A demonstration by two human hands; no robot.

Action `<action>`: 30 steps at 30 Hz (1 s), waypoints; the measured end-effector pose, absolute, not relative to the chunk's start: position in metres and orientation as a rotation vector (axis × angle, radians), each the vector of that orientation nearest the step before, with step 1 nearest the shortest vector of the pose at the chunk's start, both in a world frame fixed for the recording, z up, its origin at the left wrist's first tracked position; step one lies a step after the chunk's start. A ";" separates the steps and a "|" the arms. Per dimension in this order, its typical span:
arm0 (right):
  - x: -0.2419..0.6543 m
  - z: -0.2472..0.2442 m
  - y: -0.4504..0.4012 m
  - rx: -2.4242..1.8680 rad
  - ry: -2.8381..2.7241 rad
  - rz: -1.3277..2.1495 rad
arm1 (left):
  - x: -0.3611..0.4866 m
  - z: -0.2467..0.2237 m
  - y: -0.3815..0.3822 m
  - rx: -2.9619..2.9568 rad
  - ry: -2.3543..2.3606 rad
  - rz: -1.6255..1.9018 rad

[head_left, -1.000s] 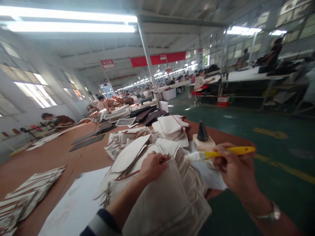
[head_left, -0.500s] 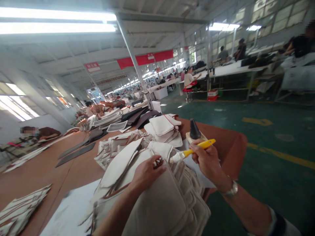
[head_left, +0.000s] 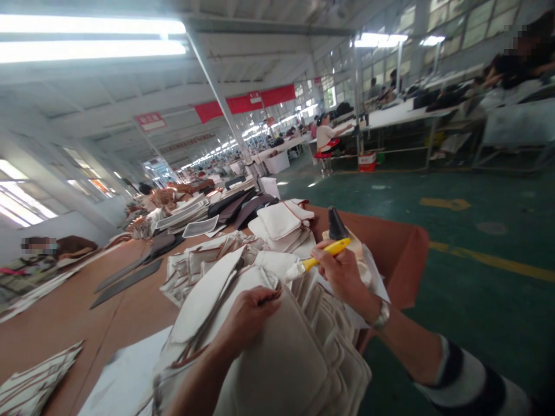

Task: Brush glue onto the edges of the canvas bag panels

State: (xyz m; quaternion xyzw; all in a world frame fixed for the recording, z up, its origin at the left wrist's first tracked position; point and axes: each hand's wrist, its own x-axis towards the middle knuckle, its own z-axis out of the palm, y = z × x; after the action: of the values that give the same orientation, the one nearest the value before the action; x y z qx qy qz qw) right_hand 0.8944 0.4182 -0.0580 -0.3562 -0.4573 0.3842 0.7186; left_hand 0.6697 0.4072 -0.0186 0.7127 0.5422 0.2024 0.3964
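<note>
My right hand [head_left: 342, 271] is closed round the yellow handle of a brush [head_left: 328, 252]. Its pale bristles point left, over the upper edge of the off-white padded pieces [head_left: 286, 352]. My left hand [head_left: 254, 309] pinches the top edge of the front piece between thumb and fingers. More off-white pieces with brown edging [head_left: 203, 260] lie behind and to the left. Just beyond my right hand stands a black cone-shaped object [head_left: 336, 224] on a pale base.
The brown table [head_left: 125, 315] carries dark strips [head_left: 126, 283], a white sheet [head_left: 125, 370] and a striped stack [head_left: 41, 375] at the left. Its right edge drops to a green floor [head_left: 468, 323]. A seated person [head_left: 326, 137] is far off.
My right hand and the brush have moved left, the bristles now nearer the pieces' edge. My left fingers have closed on that edge. The view has shifted slightly.
</note>
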 end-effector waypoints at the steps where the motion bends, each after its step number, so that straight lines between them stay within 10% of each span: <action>1: 0.896 -0.056 0.415 -0.778 -1.017 0.838 | 0.670 -0.019 0.407 1.818 1.365 0.522; 30: 0.916 0.002 0.328 -0.553 -1.787 0.306 | 0.656 -0.031 0.340 3.554 0.974 0.921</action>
State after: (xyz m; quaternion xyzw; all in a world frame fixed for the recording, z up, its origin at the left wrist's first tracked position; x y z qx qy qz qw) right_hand 0.9156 0.3278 0.0022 -0.2371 -0.7655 0.1311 0.5837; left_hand 0.6562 0.3403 -0.0311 0.8856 0.2428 0.2294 -0.3227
